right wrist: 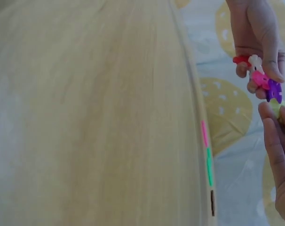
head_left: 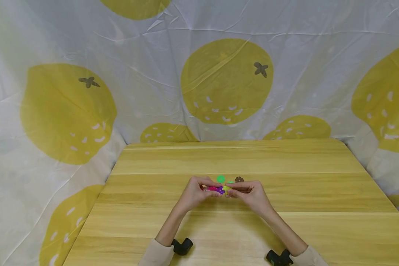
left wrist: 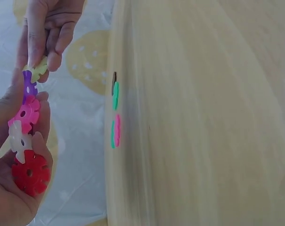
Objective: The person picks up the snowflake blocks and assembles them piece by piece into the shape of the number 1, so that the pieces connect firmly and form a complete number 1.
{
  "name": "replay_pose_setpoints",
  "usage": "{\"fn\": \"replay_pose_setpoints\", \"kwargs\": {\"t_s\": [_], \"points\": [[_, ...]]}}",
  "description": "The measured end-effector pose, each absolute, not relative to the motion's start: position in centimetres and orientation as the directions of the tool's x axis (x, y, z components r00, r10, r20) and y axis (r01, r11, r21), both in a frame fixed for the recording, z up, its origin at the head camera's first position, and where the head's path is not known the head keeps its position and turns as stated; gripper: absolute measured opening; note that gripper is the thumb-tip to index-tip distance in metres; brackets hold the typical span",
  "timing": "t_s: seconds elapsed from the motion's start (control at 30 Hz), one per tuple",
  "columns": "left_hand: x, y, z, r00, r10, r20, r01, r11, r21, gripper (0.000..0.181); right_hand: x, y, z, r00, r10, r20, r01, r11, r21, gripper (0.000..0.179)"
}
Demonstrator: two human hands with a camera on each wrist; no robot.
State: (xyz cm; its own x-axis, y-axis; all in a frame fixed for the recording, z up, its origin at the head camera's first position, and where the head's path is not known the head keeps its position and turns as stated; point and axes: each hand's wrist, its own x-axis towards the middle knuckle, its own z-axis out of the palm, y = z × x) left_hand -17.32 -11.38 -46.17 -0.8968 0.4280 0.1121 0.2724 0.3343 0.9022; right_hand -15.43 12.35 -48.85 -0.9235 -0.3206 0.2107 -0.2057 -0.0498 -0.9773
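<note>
A chain of notched plastic snowflake discs hangs together between my two hands. In the left wrist view it runs from a red disc [left wrist: 31, 173] through a white disc [left wrist: 19, 141], a pink disc [left wrist: 26, 114] and a purple disc [left wrist: 29, 87] to a yellow disc [left wrist: 38, 69]. My left hand [head_left: 193, 194] holds the chain, the red end lying against its fingers and the thumb near the purple disc. Between thumb and fingers my right hand [head_left: 255, 196] pinches the yellow disc, which touches the purple one. Fingers hide part of that joint.
On the wooden table [head_left: 153, 229], beyond my hands, lie a green disc [head_left: 221, 179], a brown disc [head_left: 239, 179] and another green disc [head_left: 230, 182], partly covered by my right hand. A loose pink disc [left wrist: 117, 130] shows from the wrist. A lemon-print cloth [head_left: 146, 74] hangs behind.
</note>
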Motion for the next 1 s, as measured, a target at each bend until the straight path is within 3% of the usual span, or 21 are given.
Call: {"fn": "replay_pose_setpoints", "kwargs": {"t_s": [0.63,1.0], "points": [[-17.53,-12.25,-45.88,-0.882,0.47,0.028,0.209,0.337,0.918,0.019,-15.57,12.75,-48.88,-0.892,-0.396,0.216,-0.219,-0.038,-0.975,0.029],[-17.36,-11.88,-45.94,-0.866,0.495,0.065,0.313,0.438,0.843,0.022,-15.78,12.79,-49.07,-0.921,-0.381,0.081,-0.071,-0.039,-0.997,0.031]]}}
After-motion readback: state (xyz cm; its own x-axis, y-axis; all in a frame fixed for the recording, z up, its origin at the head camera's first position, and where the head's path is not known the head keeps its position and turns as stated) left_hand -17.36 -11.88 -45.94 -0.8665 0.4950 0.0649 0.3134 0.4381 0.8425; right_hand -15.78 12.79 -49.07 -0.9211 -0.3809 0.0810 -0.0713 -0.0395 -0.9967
